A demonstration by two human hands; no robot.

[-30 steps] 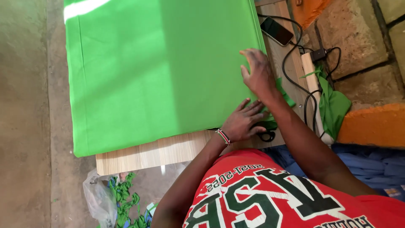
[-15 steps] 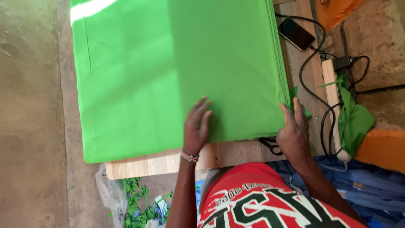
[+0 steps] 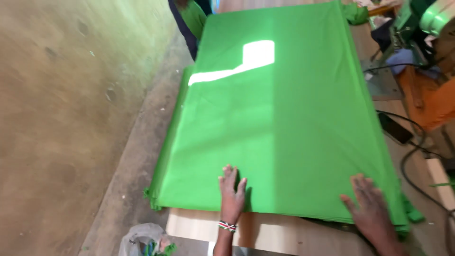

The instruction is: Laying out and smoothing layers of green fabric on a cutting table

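A large stack of bright green fabric (image 3: pixel 279 123) lies spread flat over a pale wooden table (image 3: pixel 265 232). My left hand (image 3: pixel 232 192) rests flat on the near edge of the fabric, fingers apart, with a beaded band on the wrist. My right hand (image 3: pixel 372 213) lies flat on the fabric's near right corner, fingers spread. Neither hand holds anything. A patch of sunlight falls on the far middle of the cloth.
A dark phone (image 3: pixel 395 128) with a black cable (image 3: pixel 417 156) lies right of the fabric. An orange object (image 3: pixel 426 99) and a green machine (image 3: pixel 426 19) stand at the far right. Another person in green (image 3: pixel 192 19) stands at the far end. A plastic bag (image 3: pixel 142 239) sits on the dirt floor.
The view has tilted up to show the whole length of the fabric. My left hand moved left along the near edge, and my right hand came down to the near right corner.
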